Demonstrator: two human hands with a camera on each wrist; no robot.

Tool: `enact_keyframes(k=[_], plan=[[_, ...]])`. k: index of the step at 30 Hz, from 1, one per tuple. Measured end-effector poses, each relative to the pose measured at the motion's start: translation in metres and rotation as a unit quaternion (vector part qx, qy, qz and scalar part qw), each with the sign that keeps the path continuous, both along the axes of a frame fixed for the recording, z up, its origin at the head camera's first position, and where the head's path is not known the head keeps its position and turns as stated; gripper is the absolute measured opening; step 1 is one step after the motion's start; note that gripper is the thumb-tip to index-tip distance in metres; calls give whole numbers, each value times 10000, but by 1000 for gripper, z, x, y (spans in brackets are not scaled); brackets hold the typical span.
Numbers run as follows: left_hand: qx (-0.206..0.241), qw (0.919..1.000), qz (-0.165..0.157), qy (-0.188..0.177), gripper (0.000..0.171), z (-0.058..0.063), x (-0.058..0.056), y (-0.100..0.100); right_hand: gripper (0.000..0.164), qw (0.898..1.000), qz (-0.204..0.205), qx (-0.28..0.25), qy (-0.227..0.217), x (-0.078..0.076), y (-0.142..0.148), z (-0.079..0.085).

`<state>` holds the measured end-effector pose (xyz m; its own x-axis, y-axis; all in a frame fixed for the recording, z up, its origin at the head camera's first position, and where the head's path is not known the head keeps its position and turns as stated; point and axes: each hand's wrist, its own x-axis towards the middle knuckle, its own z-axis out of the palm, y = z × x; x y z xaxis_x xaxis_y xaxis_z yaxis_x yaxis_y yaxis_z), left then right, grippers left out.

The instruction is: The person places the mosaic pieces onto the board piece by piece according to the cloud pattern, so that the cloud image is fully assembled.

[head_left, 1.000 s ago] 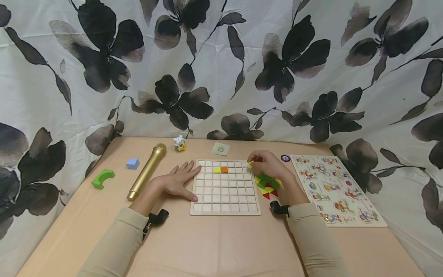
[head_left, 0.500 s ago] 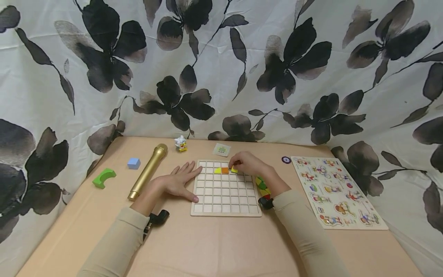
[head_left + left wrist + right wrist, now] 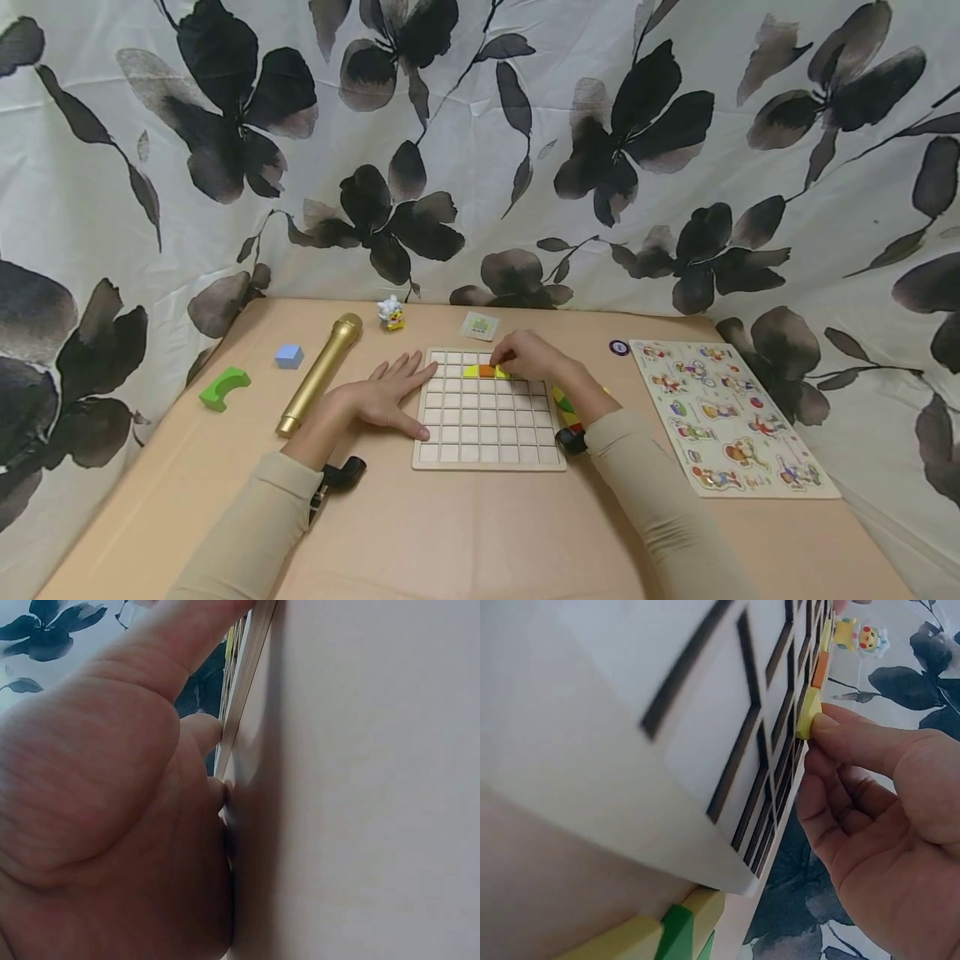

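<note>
My right hand (image 3: 528,354) pinches a yellow tile (image 3: 808,714) between thumb and fingertips, at the upper part of a white grid board (image 3: 480,423). Right beside that tile, on the board, sits an orange tile (image 3: 487,371). Another yellow tile (image 3: 471,371) lies to the left of the orange one. My left hand (image 3: 381,398) is spread flat, fingers straight, its thumb and fingertips at the board's left edge. In the left wrist view its palm shows large beside the board's wooden side (image 3: 247,682).
Green, yellow and red tiles (image 3: 566,407) lie right of the board, partly hidden by my right wrist. Leftward are a gold tube (image 3: 318,375), a blue block (image 3: 288,357) and a green arch (image 3: 224,388). A small figurine (image 3: 391,312), a card (image 3: 480,325) and a sticker-like picture board (image 3: 731,417) surround it.
My right hand has carried the yellow tile leftward from the board's right edge to beside the orange tile. The left hand has stayed in place.
</note>
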<state>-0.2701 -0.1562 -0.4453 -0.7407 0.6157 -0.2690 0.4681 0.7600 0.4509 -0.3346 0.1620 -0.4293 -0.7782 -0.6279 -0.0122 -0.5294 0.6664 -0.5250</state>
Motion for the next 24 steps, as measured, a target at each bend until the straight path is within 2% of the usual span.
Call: enact_keyframes(k=[8,11,18,21,24], plan=[[6,10000,25,7,125,-2,-1,-1,16,9997,-224,-37,98,6,5,-1],[11,10000,8,-22,126,-2,-1,0,21,9991,-323,-234,122,13,12,5],[15,10000,4,-34,125,-2,-1,1,31,9936,-818,-734,267,36,52,28],[3,10000,27,-30,126,-1,-1,0,30,9926,-965,-711,201,41,71,31],[-19,10000,44,-36,126,-1,-1,0,28,9942,-976,-448,21,43,84,31]])
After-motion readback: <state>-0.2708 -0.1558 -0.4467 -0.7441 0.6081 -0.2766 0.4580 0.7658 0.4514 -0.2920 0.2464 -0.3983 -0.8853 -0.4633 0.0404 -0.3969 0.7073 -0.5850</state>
